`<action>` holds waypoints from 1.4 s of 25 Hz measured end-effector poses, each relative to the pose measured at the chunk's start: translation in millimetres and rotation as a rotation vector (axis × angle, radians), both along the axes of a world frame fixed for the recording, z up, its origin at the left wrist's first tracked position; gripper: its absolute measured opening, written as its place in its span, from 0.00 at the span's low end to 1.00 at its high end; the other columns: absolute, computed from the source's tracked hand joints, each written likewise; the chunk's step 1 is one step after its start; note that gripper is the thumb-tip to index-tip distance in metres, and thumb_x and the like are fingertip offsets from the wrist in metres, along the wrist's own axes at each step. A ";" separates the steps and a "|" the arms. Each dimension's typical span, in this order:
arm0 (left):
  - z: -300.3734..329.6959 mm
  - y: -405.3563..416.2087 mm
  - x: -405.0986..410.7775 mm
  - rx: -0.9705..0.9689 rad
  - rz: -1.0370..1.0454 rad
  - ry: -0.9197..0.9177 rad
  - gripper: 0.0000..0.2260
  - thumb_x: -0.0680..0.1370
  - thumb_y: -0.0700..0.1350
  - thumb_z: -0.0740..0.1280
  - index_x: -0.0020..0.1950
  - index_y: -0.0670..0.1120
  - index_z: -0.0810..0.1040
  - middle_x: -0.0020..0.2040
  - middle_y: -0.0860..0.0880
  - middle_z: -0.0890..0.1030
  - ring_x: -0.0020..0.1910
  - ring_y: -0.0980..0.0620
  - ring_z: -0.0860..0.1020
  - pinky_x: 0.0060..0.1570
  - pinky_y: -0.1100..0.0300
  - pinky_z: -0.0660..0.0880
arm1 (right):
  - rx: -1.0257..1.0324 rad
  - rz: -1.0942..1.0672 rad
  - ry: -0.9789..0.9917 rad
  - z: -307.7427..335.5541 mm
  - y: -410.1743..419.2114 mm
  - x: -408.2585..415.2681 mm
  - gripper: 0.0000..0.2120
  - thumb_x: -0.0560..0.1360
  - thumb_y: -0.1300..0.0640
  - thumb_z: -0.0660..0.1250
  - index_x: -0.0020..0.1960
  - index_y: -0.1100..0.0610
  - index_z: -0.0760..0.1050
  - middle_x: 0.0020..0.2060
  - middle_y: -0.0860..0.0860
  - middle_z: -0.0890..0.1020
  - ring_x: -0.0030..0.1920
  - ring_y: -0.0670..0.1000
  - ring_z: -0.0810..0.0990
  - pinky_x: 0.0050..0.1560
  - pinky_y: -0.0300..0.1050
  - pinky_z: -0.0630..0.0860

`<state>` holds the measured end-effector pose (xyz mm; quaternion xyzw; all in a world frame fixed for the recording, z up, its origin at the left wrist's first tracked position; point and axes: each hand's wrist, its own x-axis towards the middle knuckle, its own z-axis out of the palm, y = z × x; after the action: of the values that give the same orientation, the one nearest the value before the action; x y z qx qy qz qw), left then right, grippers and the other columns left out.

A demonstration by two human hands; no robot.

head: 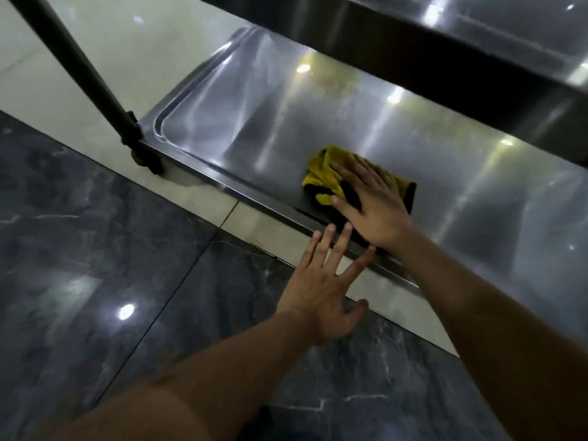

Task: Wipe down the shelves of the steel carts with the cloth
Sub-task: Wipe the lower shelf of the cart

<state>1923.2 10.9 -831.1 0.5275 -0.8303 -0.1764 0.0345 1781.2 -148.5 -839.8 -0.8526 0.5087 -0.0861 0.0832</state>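
A yellow and black cloth (324, 173) lies crumpled on the bottom shelf (254, 122) of a steel cart, near its front rim. My right hand (372, 202) presses flat on the cloth with straight, spread fingers. My left hand (324, 281) hovers just in front of the shelf's front edge, fingers spread and straight, its fingertips reaching the rim; it holds nothing.
A dark cart post (82, 68) with a caster (146, 157) stands at the shelf's left front corner. An upper steel shelf (445, 36) overhangs at the top right. Below me lie dark marble floor tiles (79, 249) and a pale tile strip (95, 33).
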 end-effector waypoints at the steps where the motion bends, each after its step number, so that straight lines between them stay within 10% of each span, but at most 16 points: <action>1: 2.8 0.1 13.1 -0.020 0.009 0.033 0.37 0.79 0.63 0.54 0.83 0.56 0.40 0.82 0.43 0.36 0.80 0.44 0.34 0.79 0.47 0.36 | -0.008 0.030 -0.003 0.1 7.3 -1.6 0.31 0.80 0.31 0.50 0.81 0.38 0.51 0.82 0.45 0.54 0.82 0.47 0.50 0.81 0.49 0.46; 6: 12.1 -44.0 137.3 -0.057 0.565 -0.048 0.36 0.81 0.64 0.49 0.83 0.53 0.37 0.82 0.40 0.36 0.81 0.42 0.36 0.80 0.48 0.38 | 0.015 -0.035 -0.017 -2.2 6.1 0.8 0.31 0.79 0.29 0.50 0.80 0.34 0.49 0.82 0.42 0.53 0.81 0.42 0.48 0.80 0.49 0.47; 9: 5.4 -52.9 165.6 -0.022 0.485 -0.110 0.38 0.80 0.67 0.48 0.82 0.52 0.36 0.81 0.38 0.35 0.81 0.42 0.35 0.80 0.48 0.39 | 0.010 0.113 -0.010 5.5 -20.7 -8.8 0.33 0.78 0.28 0.52 0.81 0.37 0.52 0.81 0.44 0.56 0.81 0.46 0.52 0.81 0.52 0.50; 13: -1.0 -51.4 170.8 -0.074 0.478 -0.037 0.38 0.80 0.66 0.49 0.83 0.50 0.36 0.82 0.40 0.36 0.81 0.45 0.36 0.81 0.50 0.40 | 0.045 -0.393 -0.010 8.7 -57.4 67.0 0.33 0.79 0.32 0.53 0.81 0.44 0.56 0.82 0.50 0.57 0.81 0.52 0.54 0.81 0.55 0.49; 18: -2.8 -48.0 180.9 -0.092 0.486 0.010 0.41 0.78 0.65 0.48 0.83 0.42 0.41 0.83 0.43 0.40 0.82 0.49 0.37 0.81 0.54 0.41 | -0.005 0.152 -0.037 2.9 -47.2 126.6 0.31 0.79 0.34 0.56 0.79 0.41 0.61 0.80 0.49 0.61 0.80 0.53 0.60 0.80 0.52 0.54; 22: -1.7 -52.5 193.2 -0.137 0.404 -0.003 0.39 0.79 0.64 0.50 0.83 0.43 0.45 0.84 0.43 0.45 0.83 0.48 0.43 0.81 0.54 0.41 | 0.049 -0.415 -0.085 6.2 -68.6 171.5 0.33 0.79 0.34 0.56 0.80 0.47 0.61 0.81 0.52 0.59 0.81 0.53 0.56 0.81 0.54 0.48; 26: -1.6 -49.1 203.5 -0.151 0.400 -0.052 0.38 0.78 0.64 0.52 0.83 0.46 0.51 0.83 0.40 0.51 0.82 0.45 0.47 0.81 0.50 0.44 | -0.028 0.097 -0.045 3.1 -68.9 185.6 0.31 0.79 0.34 0.57 0.79 0.44 0.62 0.80 0.49 0.62 0.80 0.51 0.60 0.79 0.54 0.55; 29: -1.7 -53.8 206.3 -0.129 0.442 0.035 0.36 0.78 0.65 0.55 0.83 0.52 0.53 0.82 0.36 0.49 0.82 0.40 0.47 0.80 0.51 0.43 | 0.041 -0.379 -0.077 7.7 -91.0 215.9 0.32 0.79 0.34 0.56 0.79 0.48 0.62 0.80 0.52 0.61 0.80 0.53 0.57 0.80 0.55 0.49; 33: -7.1 -48.0 219.3 -0.064 0.412 0.034 0.35 0.79 0.66 0.55 0.83 0.56 0.48 0.83 0.38 0.44 0.81 0.38 0.50 0.81 0.48 0.48 | 0.007 0.264 -0.102 7.4 -93.0 269.2 0.29 0.78 0.37 0.60 0.77 0.46 0.67 0.78 0.52 0.66 0.77 0.55 0.65 0.77 0.56 0.60; 35: -5.5 -48.8 222.5 -0.079 0.415 0.024 0.36 0.79 0.65 0.53 0.84 0.53 0.47 0.83 0.40 0.45 0.81 0.40 0.53 0.80 0.47 0.49 | -0.024 0.228 -0.116 12.4 -116.3 274.0 0.29 0.79 0.39 0.61 0.78 0.47 0.66 0.78 0.52 0.66 0.77 0.55 0.66 0.77 0.55 0.61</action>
<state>2145.6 -37.9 -836.6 0.6832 -0.7098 -0.1390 0.1009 2055.2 -264.8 -827.4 -0.8993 0.4019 -0.1315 0.1117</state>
